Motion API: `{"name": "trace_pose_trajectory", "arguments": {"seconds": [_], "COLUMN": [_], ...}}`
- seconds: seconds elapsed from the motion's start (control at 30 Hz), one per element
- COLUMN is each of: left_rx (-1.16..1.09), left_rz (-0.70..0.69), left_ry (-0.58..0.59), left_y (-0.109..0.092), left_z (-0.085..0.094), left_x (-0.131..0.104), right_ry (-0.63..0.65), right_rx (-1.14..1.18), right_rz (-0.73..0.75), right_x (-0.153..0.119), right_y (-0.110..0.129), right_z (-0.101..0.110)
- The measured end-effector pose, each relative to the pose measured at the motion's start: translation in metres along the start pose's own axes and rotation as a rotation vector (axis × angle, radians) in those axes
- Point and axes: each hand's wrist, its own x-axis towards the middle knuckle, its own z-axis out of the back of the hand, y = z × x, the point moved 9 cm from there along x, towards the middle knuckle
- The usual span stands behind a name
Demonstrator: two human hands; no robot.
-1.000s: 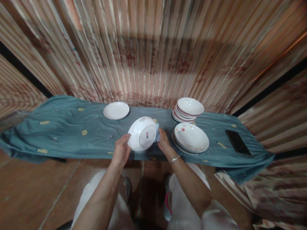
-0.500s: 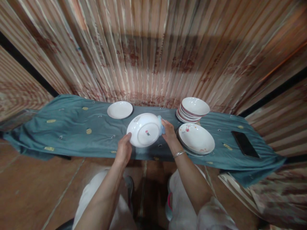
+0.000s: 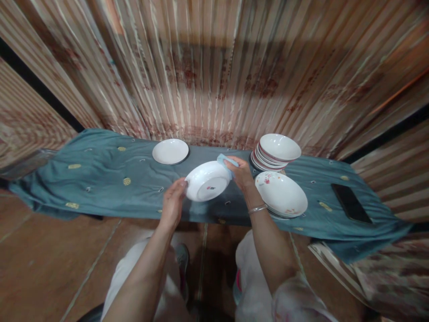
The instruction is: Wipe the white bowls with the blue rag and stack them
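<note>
A white plate [image 3: 201, 181] is held tilted above the cloth, its underside with a small printed mark facing me. My left hand [image 3: 174, 199] grips its left rim, thumb and fingers closed on it. At the upper right rim my right hand [image 3: 241, 172] pinches a light blue cloth [image 3: 228, 160] against the plate. A silver bangle [image 3: 257, 209] circles the right wrist. Just right of that hand lies a stack of shallow floral dishes [image 3: 281, 194]. Behind them rises a stack of bowls [image 3: 279, 147].
Another white plate [image 3: 170, 151] lies at the back, left of centre. A dark phone [image 3: 351, 203] rests near the right end of the table, which a teal tablecloth [image 3: 100, 179] covers. A pleated curtain [image 3: 208, 80] hangs right behind it.
The plate has tilted further, so its underside looks narrower. My right hand and the blue cloth have moved up along the rim. The view has shifted slightly.
</note>
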Motion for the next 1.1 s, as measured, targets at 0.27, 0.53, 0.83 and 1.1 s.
{"name": "trace_pose_trajectory", "arguments": {"seconds": [0.27, 0.53, 0.83, 1.1], "left_rx": [0.157, -0.029, -0.134, -0.129], "left_rz": [-0.033, 0.053, 0.058, 0.060], "left_ry": [0.056, 0.046, 0.099, 0.031], "left_y": [-0.009, -0.003, -0.005, -0.002], "left_z": [-0.006, -0.010, -0.009, 0.002], "left_x": [0.000, -0.004, -0.003, 0.003], "right_ry": [0.080, 0.231, 0.371, 0.275], "right_rx": [-0.231, -0.622, -1.088, -0.988], "right_rz": [0.144, 0.529, 0.702, 0.598], "right_x": [0.002, -0.027, -0.096, -0.065], "right_y": [0.011, 0.032, 0.014, 0.009], "right_z": [-0.024, -0.076, -0.123, -0.108]}}
